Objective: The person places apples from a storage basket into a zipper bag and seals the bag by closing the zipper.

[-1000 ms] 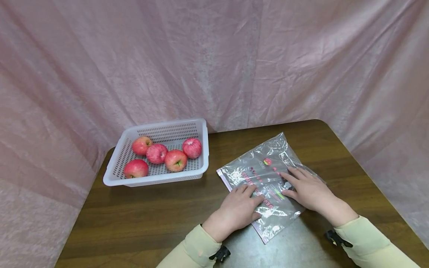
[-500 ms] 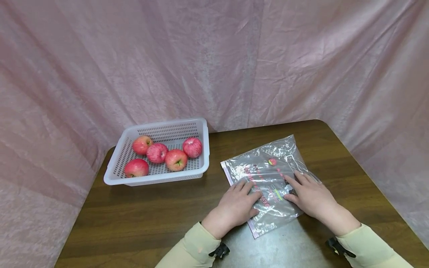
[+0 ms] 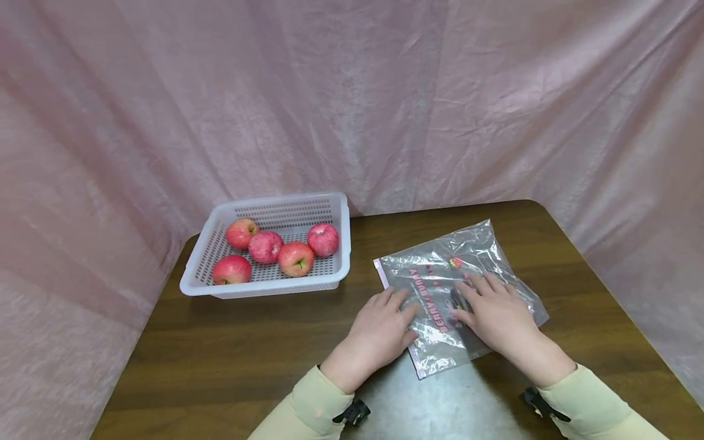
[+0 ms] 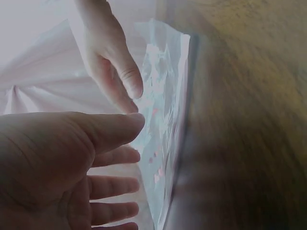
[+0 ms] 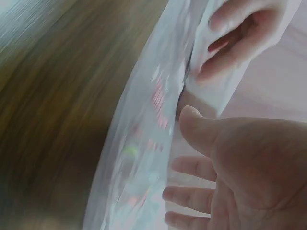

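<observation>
A clear plastic zip bag [image 3: 440, 278] with pink lettering lies flat on the brown table [image 3: 247, 348]. My left hand [image 3: 379, 330] rests on the bag's near left part with its fingers straight. My right hand [image 3: 492, 308] lies flat on the bag's middle, fingers spread. In the left wrist view the left hand [image 4: 91, 177] shows straight fingers beside the bag [image 4: 163, 120], with the right hand [image 4: 112, 67] beyond. The right wrist view shows the right hand [image 5: 216, 191] open against the bag [image 5: 144, 139].
A white perforated basket [image 3: 335, 214] stands at the table's back left, holding several red apples [image 3: 295, 258]. Pink cloth [image 3: 352, 91] hangs behind and around the table. The table's right edge [image 3: 605, 293] lies close to the bag.
The bag has turned and slid slightly toward the back under both hands. Its lettering now runs more along my view. Both hands have stayed flat on it.
</observation>
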### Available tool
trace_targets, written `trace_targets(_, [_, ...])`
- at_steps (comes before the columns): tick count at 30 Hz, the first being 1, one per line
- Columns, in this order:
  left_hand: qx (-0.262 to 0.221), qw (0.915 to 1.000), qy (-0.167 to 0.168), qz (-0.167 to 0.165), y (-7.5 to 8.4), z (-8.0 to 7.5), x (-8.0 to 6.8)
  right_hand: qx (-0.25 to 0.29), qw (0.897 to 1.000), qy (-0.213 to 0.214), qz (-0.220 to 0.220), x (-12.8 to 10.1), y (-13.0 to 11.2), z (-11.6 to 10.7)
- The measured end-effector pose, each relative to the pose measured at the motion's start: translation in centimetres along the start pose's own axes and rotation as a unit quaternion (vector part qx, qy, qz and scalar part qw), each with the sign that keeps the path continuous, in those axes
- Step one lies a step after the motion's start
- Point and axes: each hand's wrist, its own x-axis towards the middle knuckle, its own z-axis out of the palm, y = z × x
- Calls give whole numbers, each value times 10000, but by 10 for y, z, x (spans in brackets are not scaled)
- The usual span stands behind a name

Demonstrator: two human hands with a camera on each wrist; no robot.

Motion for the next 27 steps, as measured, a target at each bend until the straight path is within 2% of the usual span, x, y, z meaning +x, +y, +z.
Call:
trace_targets(4, [51, 9998, 127, -172, -5, -4, -4, -87, 9989, 247, -401, 9, -18, 3])
trace_targets(10, [72, 9989, 394, -236, -11, -8, -13, 6, 9953, 567, -786, 17, -39, 8])
trace_targets(18, [-162, 9979, 509, -361, -22, -8, -21, 171, 9954, 546, -768, 22, -61, 10])
trace_targets(24, [-180, 9957, 859, -282, -28, -6, -21, 115, 9950, 511, -851, 23, -69, 11])
trace_targets(27, [-201, 9951, 909, -347, -29, -6, -21, 48, 9957, 418, -824, 24, -72, 12])
